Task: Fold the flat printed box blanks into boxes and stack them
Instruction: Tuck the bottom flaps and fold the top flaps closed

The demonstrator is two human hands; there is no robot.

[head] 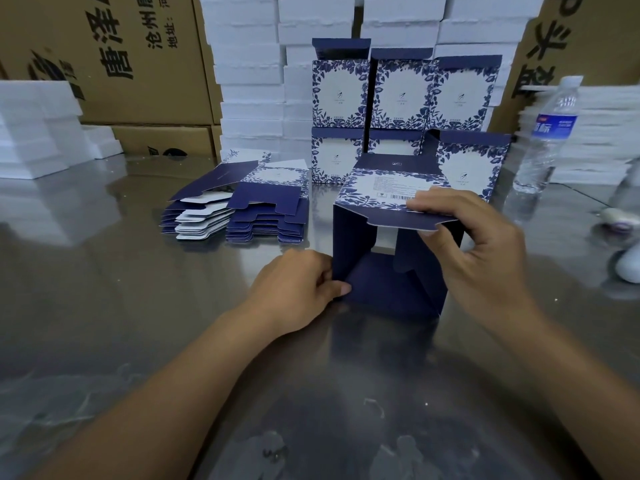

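A navy box blank (381, 285), half opened into a square tube, lies on the steel table with its open end toward me. My left hand (298, 289) pinches its lower left edge. My right hand (485, 244) grips the right side and holds the top flap (401, 218), thumb under the flap and fingers on the white floral panel with a barcode. Two piles of flat blanks (235, 209) lie to the left. Behind, several folded blue-and-white boxes (401, 95) stand stacked in two rows.
White foam trays (249, 74) are stacked behind the boxes and at the left (38, 129). Brown cartons (131, 57) stand at the back. A water bottle (547, 133) stands at the right, with small white objects (620, 220) near the right edge.
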